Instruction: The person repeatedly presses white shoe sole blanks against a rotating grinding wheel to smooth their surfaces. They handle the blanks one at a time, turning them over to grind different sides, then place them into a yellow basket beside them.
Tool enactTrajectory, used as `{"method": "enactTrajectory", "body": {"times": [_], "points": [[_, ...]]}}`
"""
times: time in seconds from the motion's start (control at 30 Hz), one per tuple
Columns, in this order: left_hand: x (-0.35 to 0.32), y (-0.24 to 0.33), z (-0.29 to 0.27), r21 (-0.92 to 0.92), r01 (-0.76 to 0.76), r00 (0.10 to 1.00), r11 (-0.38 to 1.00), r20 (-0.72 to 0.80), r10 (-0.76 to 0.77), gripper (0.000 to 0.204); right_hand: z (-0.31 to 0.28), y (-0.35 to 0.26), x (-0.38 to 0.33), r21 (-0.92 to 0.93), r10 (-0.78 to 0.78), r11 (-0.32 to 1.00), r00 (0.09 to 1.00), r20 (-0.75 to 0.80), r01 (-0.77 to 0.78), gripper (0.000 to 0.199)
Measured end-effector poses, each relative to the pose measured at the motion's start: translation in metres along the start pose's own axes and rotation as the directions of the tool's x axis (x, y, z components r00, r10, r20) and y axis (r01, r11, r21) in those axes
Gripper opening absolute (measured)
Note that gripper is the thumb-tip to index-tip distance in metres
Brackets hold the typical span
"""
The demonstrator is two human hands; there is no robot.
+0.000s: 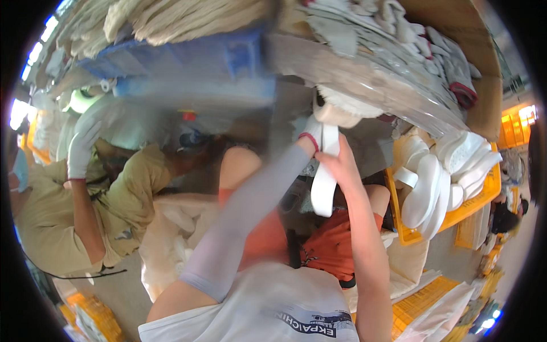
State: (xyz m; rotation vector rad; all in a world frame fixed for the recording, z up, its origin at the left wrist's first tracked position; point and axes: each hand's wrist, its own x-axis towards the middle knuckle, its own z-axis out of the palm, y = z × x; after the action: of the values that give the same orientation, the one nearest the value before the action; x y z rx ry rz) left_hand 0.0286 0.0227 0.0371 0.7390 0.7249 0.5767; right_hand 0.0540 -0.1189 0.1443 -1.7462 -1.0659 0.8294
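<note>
In front of me a white shoe sole (323, 198), seen edge-on, hangs slantwise between my hands. My bare right hand (340, 164) is closed around its middle from the right. My left hand (311, 130), in a white glove with a red cuff below a grey sleeve, is closed at the sole's upper part; its fingers are mostly hidden. Just beyond the hands is a fuzzy white wheel (348, 101) with a beige lower edge. The sole's upper end reaches it; whether they touch I cannot tell.
At right stands a yellow crate (441, 221) of white soles. A cardboard box (481, 74) of grey gloves lined with clear plastic is at the far right. A blue bin (188, 60) stands far left under pale cloth strips. Another person (85, 199) sits close on my left.
</note>
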Motion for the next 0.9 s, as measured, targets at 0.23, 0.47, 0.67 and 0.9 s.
{"method": "enactTrajectory", "body": {"times": [0.23,0.47,0.67,0.9], "points": [[-0.113,0.004,0.009,0.334,-0.233,0.884,0.913,-0.320,0.342,0.048,-0.010,-0.006,-0.064,0.413,0.129,0.904,0.991,-0.020,-0.110,0.056],[-0.104,0.033,-0.006,0.847,-0.393,0.663,0.358,-0.008,0.748,0.037,0.026,0.001,-0.034,0.293,-0.138,0.927,0.940,-0.312,0.234,0.028],[-0.125,0.027,-0.007,0.603,-0.488,0.754,0.632,-0.073,0.652,0.035,0.014,0.021,-0.053,0.309,-0.107,0.928,0.945,-0.309,0.207,0.038],[-0.154,0.055,0.021,-0.031,-0.144,0.954,0.989,0.261,0.147,0.044,-0.025,0.062,-0.018,0.426,0.279,0.884,0.948,-0.154,-0.191,0.046]]}}
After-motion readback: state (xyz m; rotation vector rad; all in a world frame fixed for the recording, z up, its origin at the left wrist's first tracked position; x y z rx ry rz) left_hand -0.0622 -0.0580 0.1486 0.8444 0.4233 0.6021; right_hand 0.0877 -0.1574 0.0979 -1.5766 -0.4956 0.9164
